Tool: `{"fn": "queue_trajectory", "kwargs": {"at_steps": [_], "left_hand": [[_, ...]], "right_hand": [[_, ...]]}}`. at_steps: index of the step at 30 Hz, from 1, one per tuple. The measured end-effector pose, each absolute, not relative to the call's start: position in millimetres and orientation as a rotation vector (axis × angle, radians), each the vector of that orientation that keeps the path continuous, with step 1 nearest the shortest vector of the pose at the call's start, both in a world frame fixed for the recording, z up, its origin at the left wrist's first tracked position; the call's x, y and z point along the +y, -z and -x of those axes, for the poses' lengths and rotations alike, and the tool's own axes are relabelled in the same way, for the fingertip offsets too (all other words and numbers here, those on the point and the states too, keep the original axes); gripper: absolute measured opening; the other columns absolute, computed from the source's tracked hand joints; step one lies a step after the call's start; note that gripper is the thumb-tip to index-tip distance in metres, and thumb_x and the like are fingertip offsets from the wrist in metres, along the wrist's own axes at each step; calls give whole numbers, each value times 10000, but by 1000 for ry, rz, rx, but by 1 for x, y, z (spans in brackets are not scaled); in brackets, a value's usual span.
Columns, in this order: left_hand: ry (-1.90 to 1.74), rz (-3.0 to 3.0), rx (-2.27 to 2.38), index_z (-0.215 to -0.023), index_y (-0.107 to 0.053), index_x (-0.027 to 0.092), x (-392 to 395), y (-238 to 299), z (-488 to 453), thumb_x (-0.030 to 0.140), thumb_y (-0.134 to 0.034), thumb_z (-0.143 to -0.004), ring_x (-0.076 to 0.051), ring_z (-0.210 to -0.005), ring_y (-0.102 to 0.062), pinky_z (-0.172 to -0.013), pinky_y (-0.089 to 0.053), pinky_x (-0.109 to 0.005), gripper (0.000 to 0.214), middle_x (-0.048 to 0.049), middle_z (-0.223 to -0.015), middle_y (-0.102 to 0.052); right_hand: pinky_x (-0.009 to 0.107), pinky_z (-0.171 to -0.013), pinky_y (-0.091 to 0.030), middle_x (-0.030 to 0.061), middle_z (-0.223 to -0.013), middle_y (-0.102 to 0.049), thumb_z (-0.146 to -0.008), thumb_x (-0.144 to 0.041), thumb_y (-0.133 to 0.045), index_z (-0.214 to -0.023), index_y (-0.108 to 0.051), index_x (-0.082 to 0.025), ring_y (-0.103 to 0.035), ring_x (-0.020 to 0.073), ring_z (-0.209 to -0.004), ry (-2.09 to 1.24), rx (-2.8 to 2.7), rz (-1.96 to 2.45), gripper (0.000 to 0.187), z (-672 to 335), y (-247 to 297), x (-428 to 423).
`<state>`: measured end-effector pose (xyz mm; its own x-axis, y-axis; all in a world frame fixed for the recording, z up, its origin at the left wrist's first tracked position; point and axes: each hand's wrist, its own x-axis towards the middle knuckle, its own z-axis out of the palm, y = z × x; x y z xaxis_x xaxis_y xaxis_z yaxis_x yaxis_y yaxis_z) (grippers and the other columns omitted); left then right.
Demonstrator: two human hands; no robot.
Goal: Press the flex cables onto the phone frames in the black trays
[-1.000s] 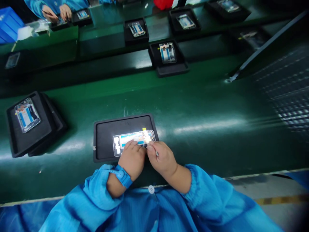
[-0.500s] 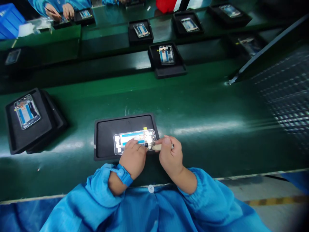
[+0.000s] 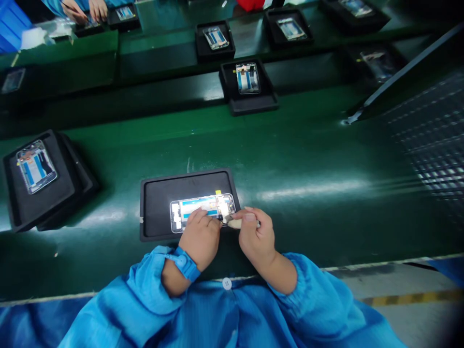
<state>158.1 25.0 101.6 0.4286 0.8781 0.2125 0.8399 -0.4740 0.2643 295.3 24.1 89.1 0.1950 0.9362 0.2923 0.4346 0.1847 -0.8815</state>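
An opened phone [image 3: 176,217] with bare inner parts lies lengthwise in a shallow black tray [image 3: 155,205], a yellow tab at its upper edge. My left hand [image 3: 200,239] is bent over the phone's near edge and holds it against the tray; its thumb is mostly hidden. Between thumb and fingers of my right hand [image 3: 258,237] is a pale tool [image 3: 236,224] with a thick, tapered body. Its greyish tip meets the phone's right end near my left fingertips; its exact kind is unclear.
Stacked black trays [image 3: 68,179] at left carry another opened phone [image 3: 36,166]. Ahead sits a tray [image 3: 253,104] with a phone; more trays line the far bench. A co-worker's hands [image 3: 85,12] work at upper left. A slanted metal bar [image 3: 402,77] stands at right.
The view has shifted slightly, so the far trays and the stack at left sit a little differently in the picture. Both hands, the tool and the phone stay nearly in place.
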Motion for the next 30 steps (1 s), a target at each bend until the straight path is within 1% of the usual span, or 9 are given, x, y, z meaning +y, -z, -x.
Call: {"fn": "queue_trajectory", "kwargs": {"at_steps": [3, 8, 14, 18, 20, 24, 27, 30], "left_hand": [[-495, -2550, 1538, -699, -605, 149, 25, -102, -158, 139, -505, -781, -210, -830, -553, -896, -406, -404, 129, -42, -665, -608], [-481, -2546, 1520, -698, -604, 147, 25, -101, -157, 132, -512, -777, -208, -828, -549, -896, -404, -401, 122, -39, -654, -605], [-469, -2536, 1520, -703, -604, 147, 25, -102, -158, 143, -487, -793, -211, -840, -546, -892, -405, -404, 147, -40, -663, -605], [-485, -2530, 1515, -699, -600, 144, 26, -103, -158, 151, -477, -797, -215, -829, -546, -875, -414, -407, 158, -46, -660, -603], [-461, -2525, 1506, -715, -601, 149, 26, -104, -158, 134, -469, -790, -217, -835, -545, -877, -412, -412, 153, -46, -674, -606], [-393, -2502, 1473, -780, -608, 157, 25, -106, -156, 87, -444, -768, -215, -862, -544, -908, -389, -424, 179, -42, -723, -613], [-401, -2494, 1483, -773, -607, 153, 25, -105, -155, 88, -459, -759, -223, -885, -536, -908, -391, -425, 162, -46, -729, -615], [-420, -2511, 1493, -753, -601, 141, 25, -103, -155, 87, -483, -755, -221, -873, -536, -902, -398, -420, 130, -52, -713, -612]], "right_hand": [[323, -615, -487, 26, -671, -646, -826, -257, -405, -785, -511, -198, -611, 158, -610, -601, -1407, 1420, 127, -295, -89, 24], [325, -626, -486, 14, -683, -649, -827, -244, -413, -890, -486, -197, -614, 157, -627, -579, -1370, 1401, 108, -295, -85, 24], [319, -610, -487, 25, -674, -649, -822, -252, -413, -798, -513, -198, -611, 163, -620, -556, -1431, 1442, 116, -295, -86, 25], [298, -585, -489, 39, -660, -638, -829, -254, -395, -754, -530, -197, -604, 164, -607, -536, -1529, 1435, 165, -295, -96, 28], [285, -569, -486, 45, -656, -634, -830, -255, -389, -736, -539, -198, -600, 168, -604, -498, -1647, 1434, 186, -293, -102, 30], [265, -525, -461, 26, -586, -610, -833, -243, -373, -679, -538, -216, -571, 165, -541, -347, -1885, 1366, 227, -286, -109, 36], [257, -514, -449, 24, -561, -599, -836, -234, -357, -659, -533, -216, -558, 160, -520, -293, -1875, 1352, 250, -284, -108, 37], [259, -516, -452, 33, -582, -611, -827, -247, -373, -677, -539, -207, -567, 163, -536, -337, -1784, 1398, 227, -285, -105, 36]]}}
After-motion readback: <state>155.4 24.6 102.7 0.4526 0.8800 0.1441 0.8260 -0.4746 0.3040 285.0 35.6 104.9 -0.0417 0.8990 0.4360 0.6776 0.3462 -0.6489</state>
